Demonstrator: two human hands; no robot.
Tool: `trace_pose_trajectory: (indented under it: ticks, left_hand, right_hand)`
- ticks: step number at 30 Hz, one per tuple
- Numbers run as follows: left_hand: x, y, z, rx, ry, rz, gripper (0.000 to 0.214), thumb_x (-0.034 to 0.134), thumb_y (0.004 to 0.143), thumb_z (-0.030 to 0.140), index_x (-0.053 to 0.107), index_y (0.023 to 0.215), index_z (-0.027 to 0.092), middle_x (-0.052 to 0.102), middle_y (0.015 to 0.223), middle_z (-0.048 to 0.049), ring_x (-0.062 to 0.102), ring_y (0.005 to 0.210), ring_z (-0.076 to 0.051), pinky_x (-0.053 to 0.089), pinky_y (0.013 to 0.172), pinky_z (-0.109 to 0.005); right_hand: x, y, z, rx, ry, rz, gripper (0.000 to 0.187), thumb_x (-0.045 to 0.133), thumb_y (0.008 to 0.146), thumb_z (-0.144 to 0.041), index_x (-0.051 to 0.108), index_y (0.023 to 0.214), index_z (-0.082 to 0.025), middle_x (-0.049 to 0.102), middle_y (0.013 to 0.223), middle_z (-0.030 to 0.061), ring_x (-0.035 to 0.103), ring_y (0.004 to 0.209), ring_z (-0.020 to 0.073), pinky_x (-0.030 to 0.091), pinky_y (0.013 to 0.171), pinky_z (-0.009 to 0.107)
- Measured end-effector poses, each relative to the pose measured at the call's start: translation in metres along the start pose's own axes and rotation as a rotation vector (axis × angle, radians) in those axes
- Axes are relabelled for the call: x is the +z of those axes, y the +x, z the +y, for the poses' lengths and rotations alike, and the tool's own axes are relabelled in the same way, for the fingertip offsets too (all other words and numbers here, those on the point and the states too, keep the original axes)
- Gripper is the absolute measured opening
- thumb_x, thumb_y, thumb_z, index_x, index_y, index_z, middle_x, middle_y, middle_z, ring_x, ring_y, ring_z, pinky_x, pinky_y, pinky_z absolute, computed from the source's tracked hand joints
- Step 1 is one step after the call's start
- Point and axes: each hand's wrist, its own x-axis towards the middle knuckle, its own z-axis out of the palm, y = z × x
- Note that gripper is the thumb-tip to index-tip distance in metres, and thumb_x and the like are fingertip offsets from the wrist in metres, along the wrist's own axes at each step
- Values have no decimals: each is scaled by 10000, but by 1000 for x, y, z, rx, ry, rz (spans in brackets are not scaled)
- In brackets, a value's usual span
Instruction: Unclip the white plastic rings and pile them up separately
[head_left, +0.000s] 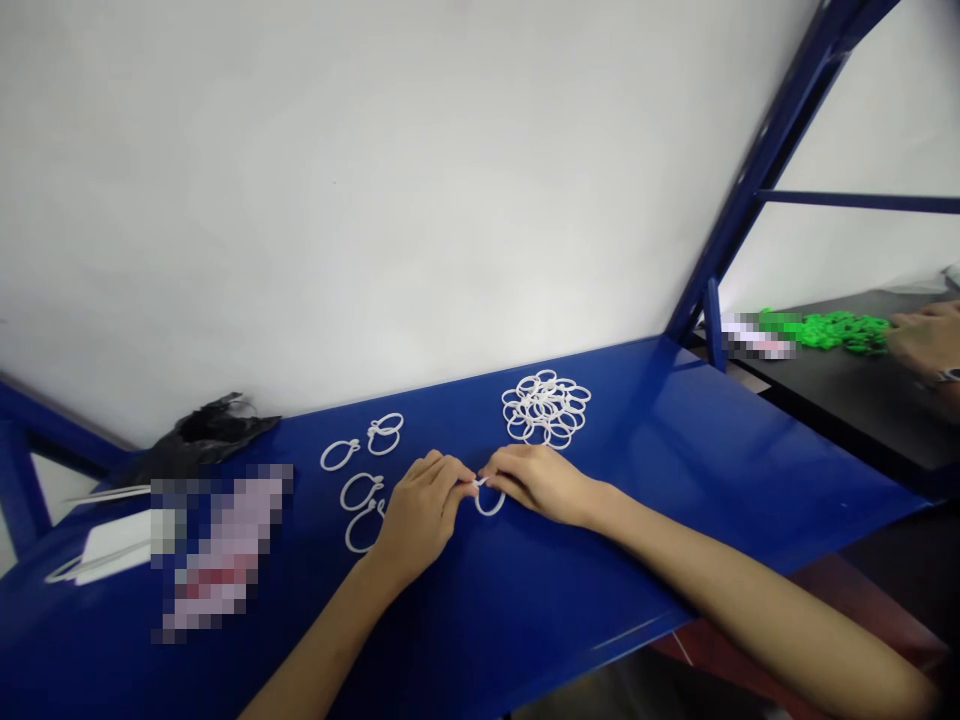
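Observation:
A white plastic curtain ring (491,506) is pinched between my two hands at the middle of the blue table. My left hand (424,500) is closed, its thumb and fingertips on the ring's upper left. From the other side, my right hand (541,482) grips the ring's upper right, fingers also closed. The top of the ring, where the fingertips meet, is mostly hidden. Left of my left hand lie several similar rings, each with a small loop, among them one ring (340,456); another is partly covered by that hand. Beyond my right hand is a pile of white rings (546,408).
The blue table (525,620) meets a white wall behind. At left are a black plastic bag (206,435), a white bag (116,545) and a blurred-out item (225,560). A blue frame post (750,190) rises right. Beyond it, another person's hand (926,340) is near green pieces (840,332).

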Motion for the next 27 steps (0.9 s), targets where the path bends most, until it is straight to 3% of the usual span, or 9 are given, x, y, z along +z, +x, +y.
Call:
trace_pose_trajectory:
  ticks: [8,12,14,16,18,21,24,27]
  left_hand:
    - [-5,-5,6,13,-14,81,156,513,954,171,566,812,210,646,756,26,568,742,-151,422,719,-302]
    - [-4,-2,-1,-66,74,-9,119,555,941,238,601,832,226,679,807,19,612,798,-166,449,760,-311]
    - [-6,1,-4,-148,200,-80,87,580,932,306,629,925,235,696,872,2,638,848,-185,466,782,-321]
    - [-13,4,-6,-287,367,-129,195,559,938,380,632,1040,231,705,958,-30,655,900,-213,479,792,-336]
    - [-23,7,-5,-458,545,-156,303,481,963,429,612,1126,210,700,1043,-70,662,936,-250,488,781,-357]
    - [-37,8,-2,-605,724,-269,418,384,981,455,572,1206,157,676,1105,-133,674,889,-292,496,757,-401]
    - [-41,6,-2,-636,755,-376,435,352,984,438,560,1214,133,663,1110,-157,683,801,-296,497,731,-422]
    - [-34,2,-6,-561,674,-373,423,346,989,409,555,1238,137,653,1151,-160,684,803,-291,498,726,-422]
  right_hand:
    - [3,-4,-10,-216,-219,47,293,342,1057,-251,590,942,-143,600,797,57,486,738,161,406,653,269]
    - [3,-1,-6,-231,-348,5,261,390,1042,-224,619,950,-139,604,790,58,491,749,170,409,654,277]
    - [0,2,-1,-173,-356,15,232,433,1029,-223,647,986,-144,621,819,59,525,773,171,432,671,277]
    - [-8,4,8,-73,-322,91,210,461,1016,-206,663,1043,-158,639,879,66,564,814,170,460,702,275]
    - [-22,3,22,53,-303,230,222,466,1005,-185,666,1100,-172,652,951,81,590,870,179,485,755,292]
    - [-46,-4,55,315,-350,480,250,463,1001,-220,680,1122,-194,656,1012,97,594,960,221,495,849,348]
    - [-64,-14,89,540,-342,581,262,471,982,-224,709,1065,-152,638,1043,130,614,915,224,500,829,346]
    - [-69,-22,112,616,-303,557,209,523,937,-164,721,1001,-147,680,945,100,638,853,201,493,798,315]
